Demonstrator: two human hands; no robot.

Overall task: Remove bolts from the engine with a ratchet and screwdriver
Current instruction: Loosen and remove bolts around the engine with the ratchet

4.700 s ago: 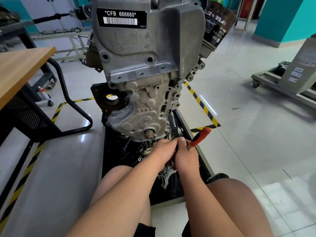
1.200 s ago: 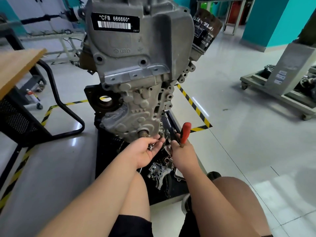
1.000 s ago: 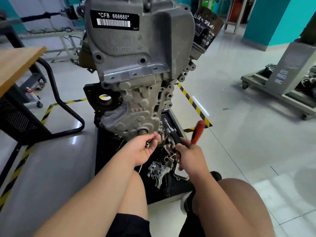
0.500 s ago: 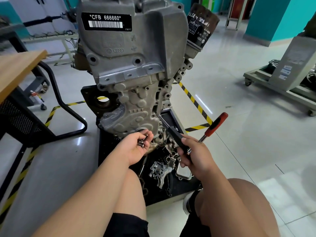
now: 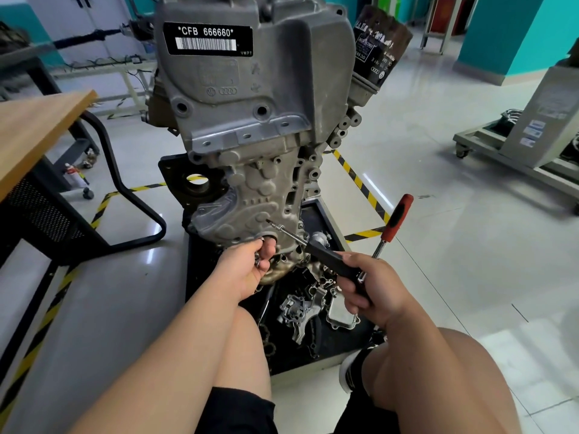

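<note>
**Right hand** (image 5: 372,286): fingers clamped round two tools at once.
- **Screwdriver** (image 5: 329,261): black handle. It runs up and to the left out of this hand, and its tip touches the lower cover of the engine (image 5: 250,120).
- **Ratchet** (image 5: 397,218): red grip. It stands up and to the right out of the same hand, on a chrome shaft.

**Left hand** (image 5: 244,270): near the right hand on its left, apart from it. The fingers are curled round small bright bolts (image 5: 258,263), and the fingertips are at the engine's bottom edge beside a round opening.

**Engine**: grey cast metal, upright, directly beyond both hands. A black label near the top reads CFB 666660. A black oil filter (image 5: 380,48) sits at the upper right.

**Tray** (image 5: 313,214): black, under the engine and beneath both hands. It holds loose metal parts (image 5: 296,311).

**Desk** (image 5: 34,126): wooden top, well to the left of the left hand.

**Floor** (image 5: 470,245): pale tiles with yellow-and-black tape (image 5: 360,183) beyond the right hand.
</note>
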